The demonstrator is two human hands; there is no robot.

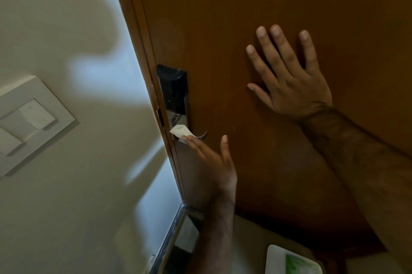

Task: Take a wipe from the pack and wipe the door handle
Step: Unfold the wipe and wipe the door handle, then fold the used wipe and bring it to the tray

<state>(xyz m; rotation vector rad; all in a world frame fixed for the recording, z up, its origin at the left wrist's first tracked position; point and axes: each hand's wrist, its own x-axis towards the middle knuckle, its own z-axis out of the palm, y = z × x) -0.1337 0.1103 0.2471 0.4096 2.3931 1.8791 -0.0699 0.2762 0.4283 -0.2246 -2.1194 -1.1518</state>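
Note:
A white wipe lies against the metal door handle, which sits below a black electronic lock on the brown door. My left hand reaches up from below and presses the wipe onto the handle with its fingertips, thumb raised beside it. My right hand rests flat on the door to the right of the lock, fingers spread, holding nothing. The wipe pack, white with a green print, lies at the bottom edge below the door.
A cream wall runs along the left with a white switch plate on it. The door frame separates wall and door. A light floor shows at the bottom right.

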